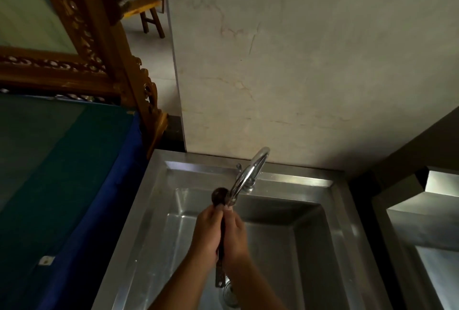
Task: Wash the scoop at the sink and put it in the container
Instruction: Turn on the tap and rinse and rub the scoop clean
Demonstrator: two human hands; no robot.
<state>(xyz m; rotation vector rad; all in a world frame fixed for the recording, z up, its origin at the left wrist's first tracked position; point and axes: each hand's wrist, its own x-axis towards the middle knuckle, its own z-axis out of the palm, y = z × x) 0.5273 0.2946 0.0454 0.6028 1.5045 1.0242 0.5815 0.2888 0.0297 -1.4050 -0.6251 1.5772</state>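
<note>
The scoop (219,196) has a dark round bowl and a long thin handle. I hold it upright over the steel sink (310,235), its bowl right beside the spout of the chrome tap (248,175). My left hand (207,231) and my right hand (234,235) are both closed around the handle from either side, pressed close together. The handle's lower end sticks out below my hands, above the drain (229,296). Whether water runs I cannot tell. No container shows.
A second steel basin (427,225) lies at the right. To the left stands a blue and green covered surface (62,173) with a carved wooden frame (104,61) behind it. A plain wall rises behind the sink.
</note>
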